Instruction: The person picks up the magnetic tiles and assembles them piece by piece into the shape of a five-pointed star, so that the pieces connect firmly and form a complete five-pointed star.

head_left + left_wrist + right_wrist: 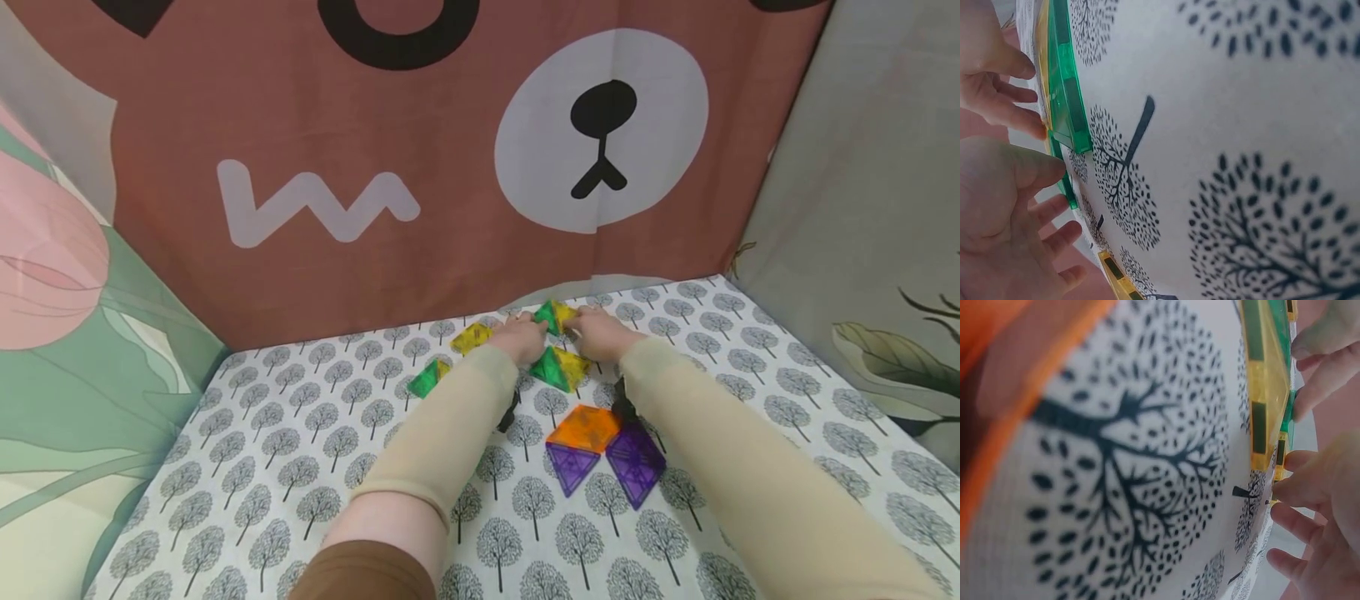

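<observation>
At the far side of the cloth, both hands meet at a small piece of translucent green and yellow magnetic tiles (553, 317). My left hand (521, 337) holds its green side with the fingertips. From the other side, my right hand (603, 333) grips the yellow side between thumb and finger. Just nearer stands a raised green and yellow magnetic-tile piece (558, 368), which neither hand is seen touching. It partly hides the held piece in the left wrist and right wrist views.
Left of the hands are yellow tiles (470, 337) and another green and yellow piece (427, 379), partly behind the left arm. Orange tiles (585, 428) and purple tiles (636, 464) lie between the forearms. A printed bear curtain (450, 275) hangs behind the tree-patterned cloth (300, 475).
</observation>
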`<state>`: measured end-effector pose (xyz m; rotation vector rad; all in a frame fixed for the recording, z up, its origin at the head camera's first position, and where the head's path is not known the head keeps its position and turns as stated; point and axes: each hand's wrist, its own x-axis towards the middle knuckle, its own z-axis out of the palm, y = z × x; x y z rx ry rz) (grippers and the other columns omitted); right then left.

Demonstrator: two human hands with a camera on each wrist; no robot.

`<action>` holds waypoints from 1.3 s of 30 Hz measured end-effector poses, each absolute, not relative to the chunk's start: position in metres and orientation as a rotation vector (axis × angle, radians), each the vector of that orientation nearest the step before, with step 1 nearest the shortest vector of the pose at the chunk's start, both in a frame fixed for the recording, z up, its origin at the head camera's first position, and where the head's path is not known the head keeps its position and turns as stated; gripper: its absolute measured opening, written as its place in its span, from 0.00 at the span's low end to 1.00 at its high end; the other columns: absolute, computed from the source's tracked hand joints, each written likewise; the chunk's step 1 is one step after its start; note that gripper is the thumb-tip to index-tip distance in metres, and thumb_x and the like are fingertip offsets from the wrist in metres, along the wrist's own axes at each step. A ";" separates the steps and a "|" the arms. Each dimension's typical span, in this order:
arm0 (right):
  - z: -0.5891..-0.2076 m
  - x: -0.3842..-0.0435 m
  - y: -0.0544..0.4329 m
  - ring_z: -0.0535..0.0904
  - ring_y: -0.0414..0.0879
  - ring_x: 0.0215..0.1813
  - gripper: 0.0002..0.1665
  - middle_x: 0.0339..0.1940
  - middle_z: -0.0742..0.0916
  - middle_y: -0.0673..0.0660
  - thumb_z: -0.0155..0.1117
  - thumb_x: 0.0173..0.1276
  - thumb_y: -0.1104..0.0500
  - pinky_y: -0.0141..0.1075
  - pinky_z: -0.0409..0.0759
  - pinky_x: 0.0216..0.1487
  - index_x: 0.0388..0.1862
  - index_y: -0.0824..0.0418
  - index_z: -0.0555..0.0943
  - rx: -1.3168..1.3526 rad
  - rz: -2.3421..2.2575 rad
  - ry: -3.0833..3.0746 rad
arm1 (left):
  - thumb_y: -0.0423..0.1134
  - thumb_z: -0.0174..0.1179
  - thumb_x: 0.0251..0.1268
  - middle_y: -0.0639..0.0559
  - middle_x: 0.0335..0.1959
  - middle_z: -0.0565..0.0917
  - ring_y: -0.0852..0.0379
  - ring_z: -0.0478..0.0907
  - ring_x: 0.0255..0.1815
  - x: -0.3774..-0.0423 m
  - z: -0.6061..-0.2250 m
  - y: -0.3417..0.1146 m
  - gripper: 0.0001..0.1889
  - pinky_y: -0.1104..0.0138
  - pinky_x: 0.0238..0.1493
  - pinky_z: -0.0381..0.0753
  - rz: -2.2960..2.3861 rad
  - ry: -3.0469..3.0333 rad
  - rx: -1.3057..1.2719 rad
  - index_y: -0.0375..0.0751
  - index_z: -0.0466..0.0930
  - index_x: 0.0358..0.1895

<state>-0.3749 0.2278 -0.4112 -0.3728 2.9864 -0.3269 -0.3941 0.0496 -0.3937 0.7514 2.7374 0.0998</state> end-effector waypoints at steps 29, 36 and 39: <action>-0.362 -0.245 0.274 0.80 0.59 0.46 0.25 0.49 0.81 0.72 0.50 0.74 0.66 0.50 0.81 0.47 0.65 0.78 0.65 -0.253 -0.802 2.693 | 0.36 0.47 0.78 0.44 0.67 0.74 0.61 0.71 0.23 -0.297 -0.374 -0.005 0.21 0.66 0.30 0.78 0.997 2.439 0.704 0.37 0.70 0.69; -0.378 -0.191 0.281 0.78 0.49 0.25 0.09 0.28 0.81 0.60 0.47 0.73 0.68 0.42 0.82 0.28 0.39 0.74 0.74 -0.014 -1.040 2.638 | 0.32 0.52 0.73 0.38 0.46 0.85 0.45 0.83 0.48 -0.261 -0.394 -0.014 0.19 0.58 0.49 0.84 1.349 2.132 0.338 0.24 0.72 0.62; -0.382 -0.176 0.277 0.82 0.51 0.30 0.11 0.31 0.83 0.62 0.47 0.74 0.68 0.44 0.86 0.33 0.42 0.78 0.74 0.058 -1.206 2.552 | 0.33 0.53 0.73 0.40 0.44 0.85 0.47 0.84 0.46 -0.255 -0.395 -0.013 0.20 0.59 0.48 0.84 1.384 2.105 0.290 0.25 0.72 0.62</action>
